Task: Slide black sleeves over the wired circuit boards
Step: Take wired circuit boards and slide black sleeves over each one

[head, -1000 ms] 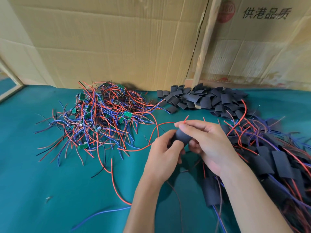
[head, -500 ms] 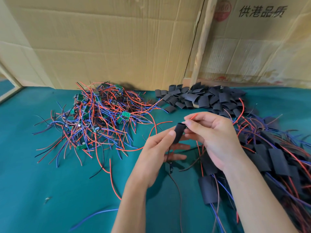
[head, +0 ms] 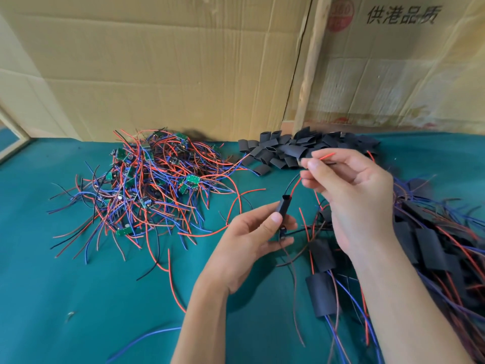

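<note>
Left hand pinching a black sleeve upright between thumb and fingers above the green tabletop, right hand pinching the red and black wires rising from its top, bare wired circuit boards heaped left, loose sleeves piled behind, sleeved boards heaped right

The sleeve pinched in the left hand looks like matt black rubbery plastic, smooth; the wires pulled by the right hand have glossy plastic insulation; under both hands is teal cloth, slightly fuzzy; beyond them, creased brown cardboard, dull and papery.
</note>
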Demonstrator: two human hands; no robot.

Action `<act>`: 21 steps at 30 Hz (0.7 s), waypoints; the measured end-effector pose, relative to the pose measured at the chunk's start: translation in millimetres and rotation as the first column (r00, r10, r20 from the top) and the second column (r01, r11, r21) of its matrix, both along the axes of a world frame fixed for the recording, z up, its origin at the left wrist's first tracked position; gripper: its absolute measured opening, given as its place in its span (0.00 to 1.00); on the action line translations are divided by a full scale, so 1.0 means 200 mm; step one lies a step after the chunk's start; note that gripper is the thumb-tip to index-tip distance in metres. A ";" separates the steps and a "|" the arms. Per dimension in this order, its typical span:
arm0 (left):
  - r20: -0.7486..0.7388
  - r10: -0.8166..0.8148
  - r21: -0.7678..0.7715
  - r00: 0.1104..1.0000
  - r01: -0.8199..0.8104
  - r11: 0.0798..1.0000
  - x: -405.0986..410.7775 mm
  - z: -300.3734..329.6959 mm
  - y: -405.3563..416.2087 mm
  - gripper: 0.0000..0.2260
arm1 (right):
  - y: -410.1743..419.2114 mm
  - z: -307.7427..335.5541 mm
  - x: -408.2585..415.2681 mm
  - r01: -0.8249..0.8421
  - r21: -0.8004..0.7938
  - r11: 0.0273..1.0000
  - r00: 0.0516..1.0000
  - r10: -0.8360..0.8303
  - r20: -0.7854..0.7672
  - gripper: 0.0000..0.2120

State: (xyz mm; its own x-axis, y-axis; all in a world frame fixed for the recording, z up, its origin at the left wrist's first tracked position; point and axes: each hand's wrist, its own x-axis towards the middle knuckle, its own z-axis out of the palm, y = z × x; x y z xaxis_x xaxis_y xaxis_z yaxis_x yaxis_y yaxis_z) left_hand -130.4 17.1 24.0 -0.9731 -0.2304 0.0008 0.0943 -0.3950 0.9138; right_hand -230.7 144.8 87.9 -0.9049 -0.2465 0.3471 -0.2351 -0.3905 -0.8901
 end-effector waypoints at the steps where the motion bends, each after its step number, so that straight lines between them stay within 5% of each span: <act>1: -0.010 -0.003 -0.008 1.000 0.003 1.000 0.00 0.00 0.00 0.19 | -0.01 0.00 0.01 -0.026 0.000 1.000 1.000 0.026 0.008 0.07; 10: 0.000 -0.015 0.046 1.000 0.015 0.999 0.00 0.02 0.03 0.21 | -0.09 0.01 0.11 -0.280 0.047 0.959 0.960 0.279 0.029 0.03; 15: -0.060 0.015 0.191 0.998 -0.004 0.982 0.00 0.04 0.03 0.20 | -0.09 0.01 0.11 -0.272 0.144 0.952 0.962 0.271 0.026 0.13; 18: -0.113 0.117 0.315 0.987 -0.076 0.946 0.00 0.04 -0.01 0.17 | -0.07 0.00 0.07 -0.075 0.340 0.937 0.991 0.109 -0.081 0.07; 21: -0.106 0.219 0.386 0.970 -0.163 0.908 0.00 0.05 -0.04 0.15 | -0.06 -0.04 0.06 -0.115 0.602 0.790 0.969 0.221 -0.106 0.04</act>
State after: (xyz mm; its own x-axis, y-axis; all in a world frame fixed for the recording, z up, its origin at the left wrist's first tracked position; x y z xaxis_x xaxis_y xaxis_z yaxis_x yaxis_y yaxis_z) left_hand -130.5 9.7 34.0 -0.9061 -0.4229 0.0152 0.3213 -0.6643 0.6749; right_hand -219.0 132.2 80.1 -0.7735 -0.5935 0.2223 -0.3763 0.1479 -0.9146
